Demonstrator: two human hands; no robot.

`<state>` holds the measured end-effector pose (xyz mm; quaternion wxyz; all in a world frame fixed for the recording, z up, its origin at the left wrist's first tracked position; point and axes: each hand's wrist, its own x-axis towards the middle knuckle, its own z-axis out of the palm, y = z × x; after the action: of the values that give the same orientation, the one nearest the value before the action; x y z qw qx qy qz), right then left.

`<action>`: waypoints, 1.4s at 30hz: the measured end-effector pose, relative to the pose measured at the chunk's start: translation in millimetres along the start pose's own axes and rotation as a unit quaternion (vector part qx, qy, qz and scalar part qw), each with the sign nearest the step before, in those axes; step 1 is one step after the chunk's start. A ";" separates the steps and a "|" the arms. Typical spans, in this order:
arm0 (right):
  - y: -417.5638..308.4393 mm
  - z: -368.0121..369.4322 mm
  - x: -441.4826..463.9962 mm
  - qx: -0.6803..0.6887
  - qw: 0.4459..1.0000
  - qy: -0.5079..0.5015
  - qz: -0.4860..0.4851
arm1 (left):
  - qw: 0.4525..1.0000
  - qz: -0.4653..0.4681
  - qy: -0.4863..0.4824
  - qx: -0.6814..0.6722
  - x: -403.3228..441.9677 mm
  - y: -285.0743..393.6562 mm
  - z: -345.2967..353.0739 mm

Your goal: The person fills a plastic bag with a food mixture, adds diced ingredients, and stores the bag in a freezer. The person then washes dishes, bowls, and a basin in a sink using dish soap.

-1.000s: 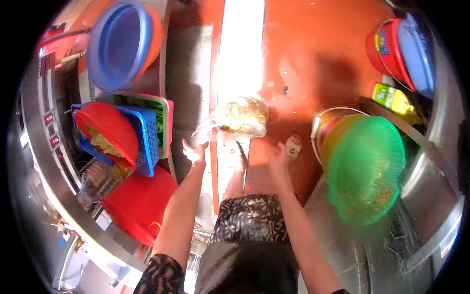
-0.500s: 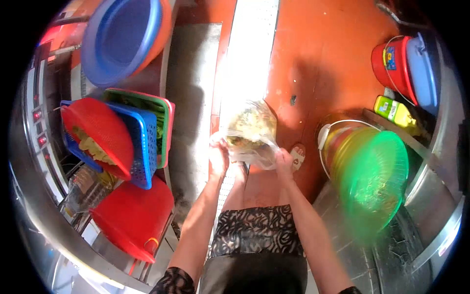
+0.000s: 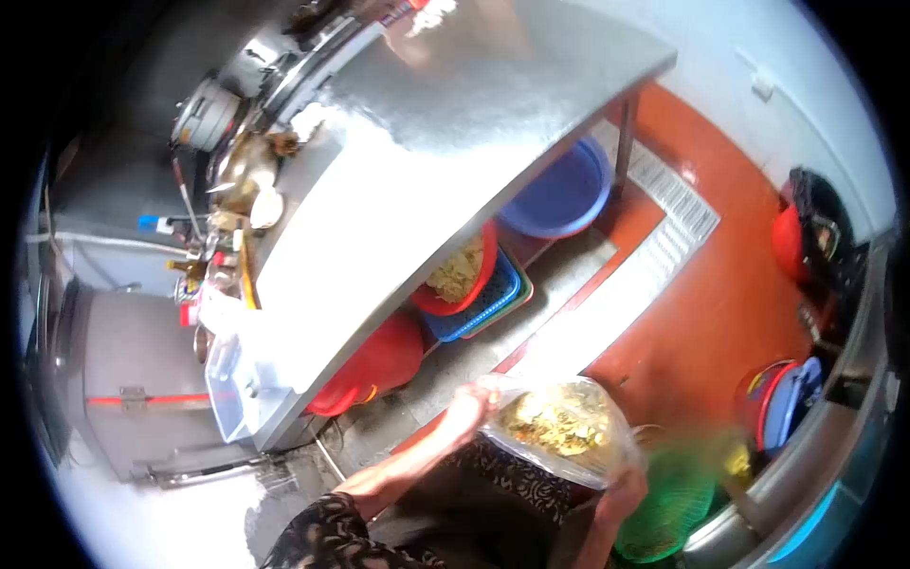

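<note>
The clear bag [image 3: 590,467] was at the btm ctr of the frame, held up in front of the person's lap. It had chopped yellow and green food [image 3: 557,417] in it, lots of small bits. The L hand [image 3: 464,417] pinched the bag's edge on its left side, w/ the fingers bent in. The R hand [image 3: 623,491] pinched the bag's low right corner. The hands were well apart, w/ the bag b/w them. The finger ends were a bit blurry, so can't tell how each one sat.

A big shiny metal table [image 3: 531,81] ran from the top of the frame down to the lower left, w/ a v. bright patch on it. Under it, nr the ctr, was a red bowl [image 3: 486,270] w/ pale food in it, just beside a blue basket [image 3: 485,315]. A blue tub [image 3: 564,194] was up and to the right of these, and a red tub [image 3: 379,360] was down and to the left. A see-through box [image 3: 224,384] was at the table's end, lower left. A green basket [image 3: 671,507] was at the lower right, nr the R hand. The floor [image 3: 701,332] was orange-red.
</note>
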<state>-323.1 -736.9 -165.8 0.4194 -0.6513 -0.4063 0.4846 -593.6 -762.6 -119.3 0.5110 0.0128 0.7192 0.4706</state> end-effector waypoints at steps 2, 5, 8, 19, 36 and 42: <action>-66.6 -9.4 -16.4 -0.123 0.978 -0.073 -0.153 | 0.999 0.013 -0.010 -0.037 -41.2 37.2 -28.4; -140.6 2.7 -15.9 0.048 0.986 -0.117 -0.104 | 0.981 0.089 -0.048 -0.165 -103.8 108.2 -53.2; -228.8 28.3 -21.7 0.383 0.883 -0.261 0.071 | 0.949 0.133 -0.046 -0.283 -135.9 164.7 -95.2; -345.9 204.3 -19.9 0.386 0.812 -0.436 0.030 | 0.859 0.374 -0.047 -0.346 -145.9 297.5 -215.7; -345.8 294.7 43.2 0.470 0.658 -0.543 0.228 | 0.738 0.558 0.358 0.126 -132.1 210.9 -248.3; -369.8 306.7 32.9 0.508 0.571 -0.549 0.338 | 0.751 0.553 0.270 0.238 -140.7 238.6 -194.8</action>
<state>-660.1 -541.7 117.5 0.1837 -0.0298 0.0037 0.9825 -782.4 -829.3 153.9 -0.0734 0.4025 0.7832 0.4682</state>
